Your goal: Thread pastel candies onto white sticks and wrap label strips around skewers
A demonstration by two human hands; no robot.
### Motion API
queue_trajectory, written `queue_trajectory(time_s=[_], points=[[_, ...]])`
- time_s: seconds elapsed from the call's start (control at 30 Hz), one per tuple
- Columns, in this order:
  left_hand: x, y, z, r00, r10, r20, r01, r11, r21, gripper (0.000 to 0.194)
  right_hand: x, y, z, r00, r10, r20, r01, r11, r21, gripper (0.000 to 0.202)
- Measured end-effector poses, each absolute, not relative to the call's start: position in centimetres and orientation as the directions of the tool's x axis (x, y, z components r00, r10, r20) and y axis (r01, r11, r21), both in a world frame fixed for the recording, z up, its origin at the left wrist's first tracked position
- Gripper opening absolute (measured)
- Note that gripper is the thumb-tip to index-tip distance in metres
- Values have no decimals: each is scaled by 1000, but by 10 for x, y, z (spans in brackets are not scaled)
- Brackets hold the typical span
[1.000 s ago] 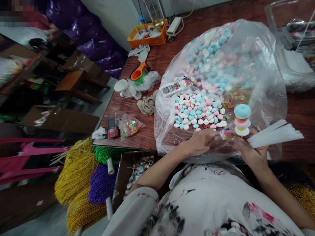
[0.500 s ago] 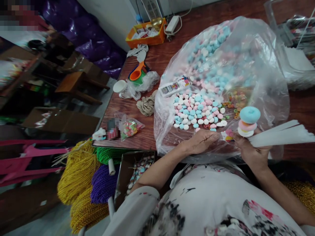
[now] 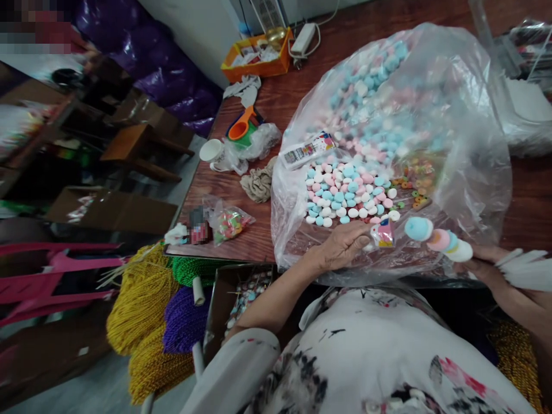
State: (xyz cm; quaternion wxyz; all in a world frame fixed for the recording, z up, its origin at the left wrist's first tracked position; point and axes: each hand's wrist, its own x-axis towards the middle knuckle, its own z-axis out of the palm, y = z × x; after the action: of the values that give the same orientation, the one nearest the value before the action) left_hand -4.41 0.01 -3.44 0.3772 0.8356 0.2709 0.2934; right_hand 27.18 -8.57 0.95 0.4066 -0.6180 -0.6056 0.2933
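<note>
In the head view my left hand (image 3: 345, 246) is closed, its fingertips pinching a small printed plastic bag (image 3: 383, 233) in pink, white and blue. My right hand (image 3: 487, 273), at the right, grips a marshmallow skewer (image 3: 440, 238) that tilts up and to the left. Blue, pink and white marshmallows are stacked on it; the stick itself is hidden. A sheaf of white strips (image 3: 528, 269) is also held in that hand. Beyond both hands, loose pastel marshmallows (image 3: 340, 192) lie in and on a big clear plastic bag (image 3: 470, 80).
Small coloured rings (image 3: 420, 184) lie beside the marshmallows. A printed box (image 3: 307, 150) rests on the big bag. To the left are an orange scoop (image 3: 238, 129), a white cup (image 3: 211, 150) and a candy bag (image 3: 230, 223). An open carton (image 3: 218, 299) stands below the table edge.
My right hand has moved right and down with the skewer, which now leans left instead of standing upright. The printed bag, earlier between both hands, is now only in my left hand.
</note>
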Motion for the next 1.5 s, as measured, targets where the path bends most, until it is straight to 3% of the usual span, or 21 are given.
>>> queue_trajectory(time_s=[0.1,0.23,0.33,0.43,0.63,0.77,0.93,1.03,1.2,1.37,1.5], points=[[-42,-1,-36,683,663,307,257,-611,749,53,275,-85,5,29,988,152,566,109,-817,22],[-38,-2,-34,691,653,311,302,-651,696,52,278,-90,-3,75,990,121,463,73,-883,19],[-36,-3,-33,694,655,301,336,-663,668,53,266,-94,-10,197,980,-38,222,-82,-972,17],[-34,-3,-33,742,611,275,336,-695,636,54,238,-87,-14,266,926,-266,-83,-253,-964,29],[-30,-5,-33,824,491,282,280,-787,550,50,189,-52,-14,89,916,-391,-345,-340,-875,41],[-33,-7,-36,775,536,335,261,-754,603,43,183,-46,-16,39,915,-401,-361,-361,-860,40],[-29,-11,-39,555,636,536,174,-720,672,33,178,-48,-10,140,920,-366,-380,-292,-878,29],[-24,-15,-40,479,664,575,141,-704,696,28,174,-47,-5,187,918,-350,-395,-256,-882,24],[-15,-25,-47,428,708,561,137,-665,734,45,168,-49,-3,284,892,-351,-395,-225,-891,20],[-8,-32,-49,391,811,435,68,-497,865,15,165,-53,-6,296,897,-328,-378,-205,-903,19],[-6,-32,-49,360,880,309,-34,-318,947,11,171,-58,-17,276,923,-269,-334,-171,-927,16]])
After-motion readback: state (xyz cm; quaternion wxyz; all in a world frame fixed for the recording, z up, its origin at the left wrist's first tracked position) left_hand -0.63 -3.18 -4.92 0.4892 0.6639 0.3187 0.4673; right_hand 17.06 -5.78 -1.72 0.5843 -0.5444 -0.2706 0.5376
